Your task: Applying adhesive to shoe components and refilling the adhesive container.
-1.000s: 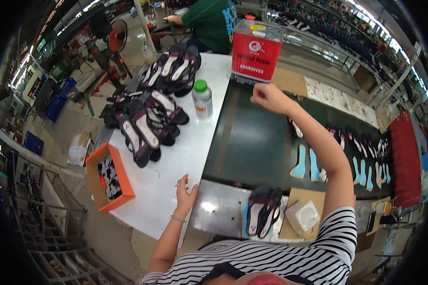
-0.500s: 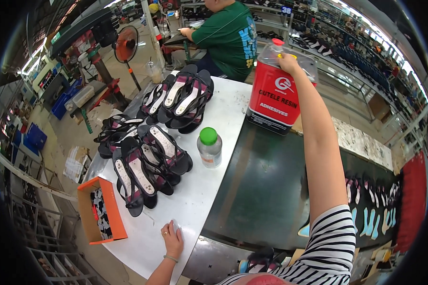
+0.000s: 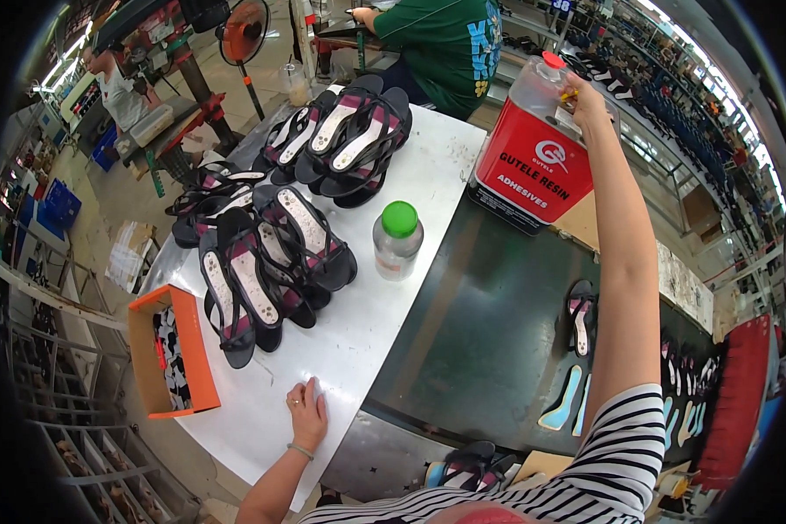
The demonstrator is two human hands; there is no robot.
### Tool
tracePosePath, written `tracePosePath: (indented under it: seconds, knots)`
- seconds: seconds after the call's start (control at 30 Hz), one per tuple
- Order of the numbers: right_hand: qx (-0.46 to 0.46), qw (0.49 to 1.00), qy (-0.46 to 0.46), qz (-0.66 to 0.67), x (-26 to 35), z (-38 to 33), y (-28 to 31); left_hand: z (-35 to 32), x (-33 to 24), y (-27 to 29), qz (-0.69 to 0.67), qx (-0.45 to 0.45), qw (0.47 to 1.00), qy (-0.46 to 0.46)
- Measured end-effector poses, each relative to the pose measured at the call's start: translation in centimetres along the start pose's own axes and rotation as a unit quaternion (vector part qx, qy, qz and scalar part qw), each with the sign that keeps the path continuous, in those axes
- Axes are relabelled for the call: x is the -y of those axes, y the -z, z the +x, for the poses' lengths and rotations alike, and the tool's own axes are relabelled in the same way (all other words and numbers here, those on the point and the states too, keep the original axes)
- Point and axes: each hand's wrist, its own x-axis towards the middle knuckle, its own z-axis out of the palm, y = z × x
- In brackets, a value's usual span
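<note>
My right hand [image 3: 585, 103] reaches to the far right and is closed at the top of a large red adhesive can [image 3: 533, 162], where a bit of yellow shows by the fingers. The can has a red cap and stands at the far end of the dark green belt [image 3: 437, 306]. With fingers stretched out, my left hand [image 3: 307, 417] rests on the white tabletop [image 3: 367, 349] and holds nothing. Beyond it stands a clear bottle with a green lid [image 3: 399, 229]. Black strappy sandals [image 3: 253, 288] with pale insoles lie in piles on the table's left side.
An orange box [image 3: 196, 367] with small dark and light pieces sits at the table's left edge. On the belt lie a single sandal [image 3: 580, 319] and pale blue insoles [image 3: 561, 402]. A person in green [image 3: 428, 44] sits beyond the table, near a fan [image 3: 243, 31].
My view has shifted and turned slightly. The can leans more in the picture, with my right hand still at its top. A sandal and insoles now show beside my right arm.
</note>
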Motion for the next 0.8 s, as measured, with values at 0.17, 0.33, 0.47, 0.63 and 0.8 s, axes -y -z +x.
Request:
tracePosePath:
  seconds: [0.17,0.33,0.47,0.63,0.8]
  knots:
    - [-0.045,0.976,-0.212,0.008,2.4,-6.9,-2.3,-0.9,0.3,0.5,-0.013,-0.012,1.0,0.011]
    - [-0.096,0.961,-0.259,0.015,3.8,-12.6,-0.3,-0.6,0.2,0.5,-0.026,-0.031,0.999,0.007]
    - [-0.061,0.957,-0.284,0.014,4.4,-18.9,-0.8,-0.2,0.8,0.4,-0.053,-0.031,0.998,0.006]
    - [-0.026,0.96,-0.278,0.013,5.1,-24.7,0.5,-0.4,1.4,1.0,-0.083,-0.051,0.995,0.001]
    - [-0.018,0.965,-0.26,0.02,5.6,-29.5,0.5,-0.7,0.6,1.1,-0.125,-0.064,0.99,0.018]
